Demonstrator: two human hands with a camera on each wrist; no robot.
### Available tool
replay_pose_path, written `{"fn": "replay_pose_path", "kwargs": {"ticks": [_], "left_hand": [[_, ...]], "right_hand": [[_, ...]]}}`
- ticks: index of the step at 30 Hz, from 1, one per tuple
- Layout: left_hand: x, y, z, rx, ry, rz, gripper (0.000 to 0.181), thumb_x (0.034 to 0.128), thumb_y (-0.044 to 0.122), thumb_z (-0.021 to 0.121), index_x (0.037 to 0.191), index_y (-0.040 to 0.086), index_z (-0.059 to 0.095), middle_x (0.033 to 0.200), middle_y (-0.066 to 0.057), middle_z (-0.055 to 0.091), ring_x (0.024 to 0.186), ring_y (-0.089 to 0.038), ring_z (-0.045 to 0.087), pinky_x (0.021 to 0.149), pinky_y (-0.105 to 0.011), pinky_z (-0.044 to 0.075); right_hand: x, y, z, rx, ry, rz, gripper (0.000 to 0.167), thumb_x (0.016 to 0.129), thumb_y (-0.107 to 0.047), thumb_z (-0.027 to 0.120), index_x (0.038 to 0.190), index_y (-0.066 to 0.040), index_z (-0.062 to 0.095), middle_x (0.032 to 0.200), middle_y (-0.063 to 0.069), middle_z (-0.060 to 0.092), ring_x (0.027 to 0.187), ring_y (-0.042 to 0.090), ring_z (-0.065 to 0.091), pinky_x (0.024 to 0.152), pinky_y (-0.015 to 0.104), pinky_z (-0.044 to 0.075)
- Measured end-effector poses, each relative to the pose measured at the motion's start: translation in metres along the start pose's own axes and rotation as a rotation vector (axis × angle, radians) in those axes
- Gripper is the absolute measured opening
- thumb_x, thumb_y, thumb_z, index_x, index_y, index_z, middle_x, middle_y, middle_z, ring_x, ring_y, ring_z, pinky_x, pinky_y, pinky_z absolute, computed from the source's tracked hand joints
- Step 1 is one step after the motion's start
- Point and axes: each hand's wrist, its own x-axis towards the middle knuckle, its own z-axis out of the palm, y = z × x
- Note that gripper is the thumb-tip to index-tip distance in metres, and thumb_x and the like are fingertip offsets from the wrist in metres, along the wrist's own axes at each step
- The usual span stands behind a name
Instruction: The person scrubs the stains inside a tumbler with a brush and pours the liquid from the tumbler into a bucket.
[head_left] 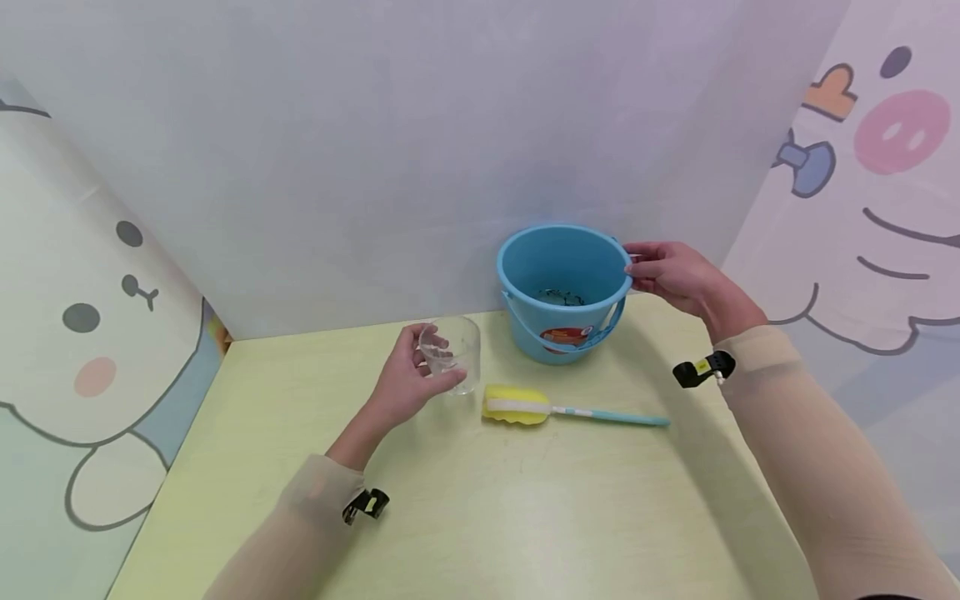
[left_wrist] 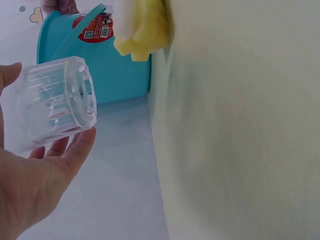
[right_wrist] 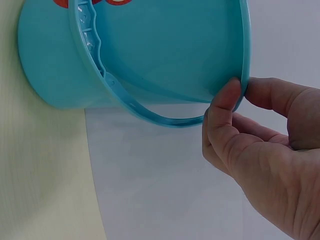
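Observation:
My left hand [head_left: 405,379] grips a clear plastic cup [head_left: 463,358], fingers on its far side and thumb on the near side. In the left wrist view the cup [left_wrist: 55,100] is held above the table, apart from its surface. My right hand [head_left: 678,275] pinches the rim of a blue bucket [head_left: 555,329] on its right side, as the right wrist view shows with thumb and fingers at the rim [right_wrist: 245,55]. The bucket stands upright with its handle [head_left: 600,337] hanging down and some dark specks at the bottom inside. A yellow sponge brush [head_left: 525,407] lies in front of it.
The pale yellow table [head_left: 525,517] meets a light wall [head_left: 360,167] just behind the bucket. Cartoon-printed panels [head_left: 97,275] flank both sides. The brush's turquoise stick [head_left: 622,417] points to the right.

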Motion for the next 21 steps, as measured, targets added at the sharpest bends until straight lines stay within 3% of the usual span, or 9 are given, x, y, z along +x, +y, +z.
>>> {"fn": "replay_pose_path", "kwargs": {"ticks": [6,13,21], "left_hand": [[-0.017,-0.007,0.004,0.054,-0.021,-0.022,0.086,0.0848,0.021,0.092,0.153,0.006,0.041,0.139,-0.021,0.056,0.126,-0.032,0.060,0.111,-0.060,0.046],[-0.034,-0.016,0.011,0.099,-0.044,-0.075,0.089,0.0806,0.026,0.096,0.149,0.004,0.042,0.134,-0.012,0.058,0.132,-0.033,0.057,0.111,-0.057,0.047],[-0.046,-0.024,0.019,0.137,-0.048,-0.095,0.090,0.0749,0.030,0.099,0.143,0.005,0.046,0.127,-0.004,0.061,0.122,-0.027,0.061,0.107,-0.056,0.050]], "right_hand": [[-0.002,0.000,0.000,-0.001,0.009,0.004,0.061,0.111,-0.007,0.054,0.166,0.001,0.028,0.157,0.026,0.040,0.107,0.018,0.067,0.101,0.033,0.056],[-0.003,0.000,0.002,0.011,0.006,0.006,0.061,0.111,-0.007,0.054,0.166,0.001,0.028,0.158,0.026,0.040,0.104,0.015,0.067,0.099,0.030,0.057],[-0.004,0.000,0.002,0.010,0.010,0.015,0.061,0.112,-0.007,0.054,0.166,0.000,0.028,0.158,0.026,0.040,0.104,0.015,0.067,0.098,0.030,0.057]]}}
